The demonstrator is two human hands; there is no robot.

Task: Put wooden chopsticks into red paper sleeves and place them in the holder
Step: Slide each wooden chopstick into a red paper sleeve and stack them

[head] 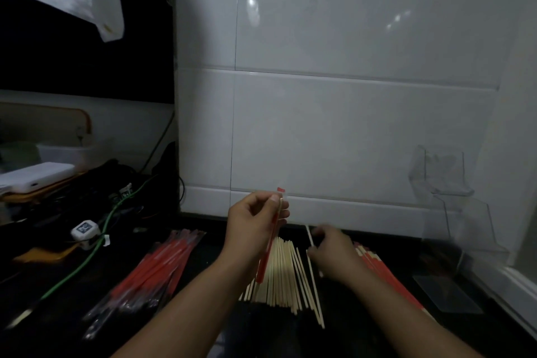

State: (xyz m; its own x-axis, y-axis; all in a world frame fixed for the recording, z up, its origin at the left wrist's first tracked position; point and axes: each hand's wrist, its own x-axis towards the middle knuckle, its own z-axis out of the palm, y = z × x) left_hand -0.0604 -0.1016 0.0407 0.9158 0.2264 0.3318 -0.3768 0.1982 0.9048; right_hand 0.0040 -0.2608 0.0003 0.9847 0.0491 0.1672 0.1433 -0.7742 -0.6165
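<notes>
A dark counter [363, 337] is set against a white tiled wall [334, 131] in dim light. At the centre of the frame the fingers [274, 199] of the left hand [255, 224] are curled round a red paper sleeve [268, 250], which is held nearly upright with its clear top end raised, presumably so that the mouth is presented for loading; a pale stick appears to be seated in it already. Just to the right, the right hand [331, 250] is blurred, but its fingers seem to be pinched on a single wooden chopstick [309, 237], probably lifted from the pile for insertion. Below both hands a fanned pile of bare chopsticks [286, 273] is spread within easy reach. Empty sleeves [158, 264] are heaped at lower left, and more red pieces [377, 267] lie at lower right, whether filled cannot be told. The clear holder [444, 183] is fixed on the wall at right, well apart from the hands and apparently empty. Cables and a small white adapter [84, 231] are crowded at left.
</notes>
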